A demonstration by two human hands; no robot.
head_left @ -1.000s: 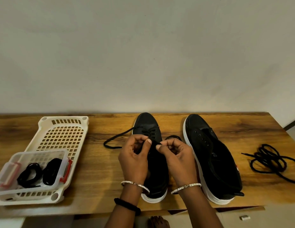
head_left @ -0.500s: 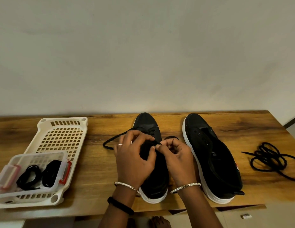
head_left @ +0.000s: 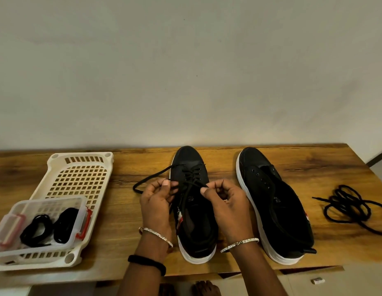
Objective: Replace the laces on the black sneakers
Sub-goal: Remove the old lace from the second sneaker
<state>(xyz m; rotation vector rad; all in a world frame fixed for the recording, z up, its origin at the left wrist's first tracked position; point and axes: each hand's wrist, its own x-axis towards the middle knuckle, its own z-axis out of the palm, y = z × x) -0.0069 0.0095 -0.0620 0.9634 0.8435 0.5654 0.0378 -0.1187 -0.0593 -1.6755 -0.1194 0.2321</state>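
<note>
Two black sneakers with white soles stand side by side on the wooden table, toes toward the wall. The left sneaker (head_left: 192, 165) has a black lace (head_left: 152, 175) threaded through its front eyelets, one end trailing off to the left. My left hand (head_left: 157, 201) pinches the lace at the shoe's left edge. My right hand (head_left: 225, 205) pinches the lace's other end over the tongue. The right sneaker (head_left: 273, 201) has bare eyelets and no lace.
A loose black lace (head_left: 352, 207) lies tangled at the table's right end. At the left, a cream plastic basket (head_left: 79, 174) holds a clear box (head_left: 78, 210) with coiled black laces (head_left: 49, 226). The wall runs directly behind the table (head_left: 121, 210).
My left hand moved off the top of the shoe to its left side, uncovering the tongue. My right hand stays over the tongue with the lace end.
</note>
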